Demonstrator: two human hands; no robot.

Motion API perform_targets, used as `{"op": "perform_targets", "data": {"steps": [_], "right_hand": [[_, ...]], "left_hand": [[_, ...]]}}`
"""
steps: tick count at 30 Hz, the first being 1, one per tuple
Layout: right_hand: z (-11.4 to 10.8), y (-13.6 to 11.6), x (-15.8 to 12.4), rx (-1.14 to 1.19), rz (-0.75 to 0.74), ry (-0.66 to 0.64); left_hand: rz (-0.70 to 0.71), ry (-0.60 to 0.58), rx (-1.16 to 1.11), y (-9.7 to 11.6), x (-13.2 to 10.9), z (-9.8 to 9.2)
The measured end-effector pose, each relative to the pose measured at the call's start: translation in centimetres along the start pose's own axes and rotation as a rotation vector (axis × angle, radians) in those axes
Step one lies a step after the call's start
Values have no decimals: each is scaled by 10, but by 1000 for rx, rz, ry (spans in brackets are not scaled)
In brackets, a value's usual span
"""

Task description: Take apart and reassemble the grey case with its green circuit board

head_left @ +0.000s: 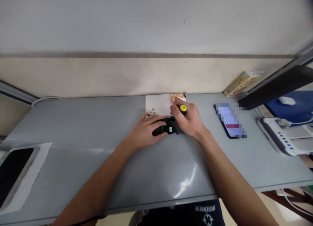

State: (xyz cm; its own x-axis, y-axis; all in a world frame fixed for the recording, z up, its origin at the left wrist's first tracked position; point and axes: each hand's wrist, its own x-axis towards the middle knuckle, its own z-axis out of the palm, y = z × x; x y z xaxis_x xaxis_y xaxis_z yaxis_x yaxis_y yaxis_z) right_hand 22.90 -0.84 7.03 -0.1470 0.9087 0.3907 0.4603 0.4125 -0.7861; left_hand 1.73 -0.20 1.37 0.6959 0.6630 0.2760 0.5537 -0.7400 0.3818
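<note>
My left hand [144, 131] is closed round the left end of an opened black electronic device [170, 129], holding it against the table. A bit of green circuit board and a small white label show inside the device. In my right hand [189, 120] is a screwdriver [183, 108] with a yellow-capped handle, held upright over the device's right part. My fingers hide the screwdriver's shaft and tip. Just beyond the hands lies a sheet of white paper [157, 103], with several tiny black pieces, probably screws [153, 110], on it.
An orange and white animal-face item [178, 97] sits at the paper's right edge. To the right are a phone [230, 121], a power strip [281, 138], a small box [242, 83] and a dark monitor [276, 87]. A black-screened tablet [16, 170] lies at the left of the grey table [80, 128].
</note>
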Motion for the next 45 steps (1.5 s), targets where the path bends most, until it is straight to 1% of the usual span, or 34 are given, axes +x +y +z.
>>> {"op": "perform_targets", "data": {"steps": [4, 6, 11, 13, 15, 19, 21, 23, 25, 26, 29, 31, 34, 38, 42, 45], "right_hand": [[-3, -1, -2, 21, -21, -48], [-1, 0, -2, 22, -2, -34], [7, 9, 1, 54, 122, 159], [9, 10, 1, 62, 136, 197], [11, 10, 0, 65, 108, 181], [13, 3, -1, 49, 57, 98], [13, -1, 0, 21, 54, 105], [13, -4, 2, 21, 42, 161], [13, -4, 4, 97, 37, 221], [14, -4, 5, 172, 42, 236], [19, 1, 6, 468, 101, 229], [24, 5, 5, 593, 150, 230], [27, 7, 5, 632, 184, 236], [25, 4, 6, 669, 219, 184], [18, 6, 6, 724, 189, 138], [17, 9, 5, 767, 206, 131]], "left_hand": [[-8, 6, 3, 0, 0, 1], [-3, 10, 5, 0, 1, 2], [-10, 22, 8, 1, 1, 1], [-24, 9, 11, 2, 1, 1], [-31, 2, 10, 3, 1, 1], [-42, -3, 5, 3, 1, 1], [-47, -17, 3, 2, 1, 0], [-43, -24, 4, 1, 1, 0], [-26, -5, 7, 1, 1, 0], [-16, 7, 8, 0, 1, 0], [6, 23, 7, 0, 1, 1], [1, 19, 4, 0, 1, 1], [-18, 12, 4, 1, 1, 1], [-16, 3, 9, 1, 1, 1], [-2, 3, 9, 2, 1, 0], [16, 2, 8, 2, 2, -1]]}}
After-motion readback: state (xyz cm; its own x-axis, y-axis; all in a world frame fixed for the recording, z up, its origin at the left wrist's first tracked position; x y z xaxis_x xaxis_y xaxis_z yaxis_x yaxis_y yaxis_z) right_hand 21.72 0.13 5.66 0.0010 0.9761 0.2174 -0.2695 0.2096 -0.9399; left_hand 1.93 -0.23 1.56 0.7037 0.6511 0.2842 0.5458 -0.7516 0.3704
